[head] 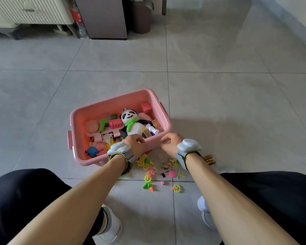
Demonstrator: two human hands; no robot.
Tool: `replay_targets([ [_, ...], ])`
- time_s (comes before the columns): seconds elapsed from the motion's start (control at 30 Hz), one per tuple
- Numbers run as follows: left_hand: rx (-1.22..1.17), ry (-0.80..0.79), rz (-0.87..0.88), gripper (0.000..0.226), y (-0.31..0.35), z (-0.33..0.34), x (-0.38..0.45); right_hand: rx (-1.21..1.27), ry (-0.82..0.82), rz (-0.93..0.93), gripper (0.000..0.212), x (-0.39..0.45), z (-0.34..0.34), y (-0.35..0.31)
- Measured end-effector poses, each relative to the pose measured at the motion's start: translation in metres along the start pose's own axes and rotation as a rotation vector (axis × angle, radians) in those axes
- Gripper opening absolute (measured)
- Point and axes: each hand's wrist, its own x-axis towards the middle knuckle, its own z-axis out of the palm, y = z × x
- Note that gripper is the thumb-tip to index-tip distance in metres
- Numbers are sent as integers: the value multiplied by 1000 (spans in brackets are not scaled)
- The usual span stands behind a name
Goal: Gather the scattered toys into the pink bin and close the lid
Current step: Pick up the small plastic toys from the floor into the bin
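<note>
The pink bin (113, 105), smooth moulded plastic, sits on the tiled floor (219, 96) already holding a glossy panda figure (131, 121) and mixed toys. Spoked neon plastic pieces (148, 174) lie scattered just near of it; no lid shows. Left hand (135, 143) and right hand (170, 142) curl at the near rim; what they hold I cannot tell.

A person crouches on a grey tiled floor (219, 96) over an open pink bin (113, 101) filled with toys, among them a panda doll (131, 119) in a green scarf. The left hand (135, 144) hovers over the bin's near edge with fingers curled; the right hand (171, 143) sits just beside the bin's near corner. Small neon plastic toys (159, 174) lie scattered on the floor between the knees.
</note>
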Motion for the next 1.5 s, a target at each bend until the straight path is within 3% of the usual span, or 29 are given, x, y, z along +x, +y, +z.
replay_targets([
  [0.13,196,-45,46,27,-26,30,-10,11,-40,71,15,-14,8,34],
  [0.37,303,-301,13,7,-56,80,-21,9,-126,205,25,-43,18,96],
  [0.5,407,-398,-60,13,-74,101,-29,-16,-149,261,25,-45,24,121],
  [0.67,490,-398,-21,30,-97,127,-29,-2,-177,325,24,-34,45,142],
  [0.87,412,-329,-72,40,-123,155,-14,13,-228,412,26,-13,72,166],
  [1.1,398,-315,-63,33,-135,175,0,-45,-231,476,24,-3,89,184],
  [1.27,353,-283,-76,15,-137,186,5,-84,-190,458,27,3,95,195],
  [1.5,235,-227,-234,15,-124,185,-1,-189,-189,366,40,10,109,202],
])
